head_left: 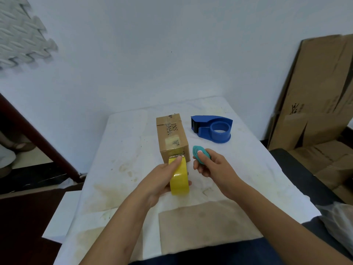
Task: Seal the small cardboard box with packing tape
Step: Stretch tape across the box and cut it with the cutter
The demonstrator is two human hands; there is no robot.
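A small brown cardboard box (172, 134) lies lengthwise on the white-covered table (238, 169), its near end facing me. My left hand (162, 178) grips a yellow roll of packing tape (179, 178) just in front of that near end. A strip of tape runs from the roll onto the box's near top edge, with my thumb pressing there. My right hand (208, 165) holds a small teal oval cutter (199, 153) right beside the box's near right corner.
An empty blue tape dispenser (214, 129) rests on the table to the right of the box. Flattened cardboard sheets (315, 92) lean against the wall at right. A brown paper piece (200, 226) lies at the table's near edge. A dark wooden rail (38, 138) stands left.
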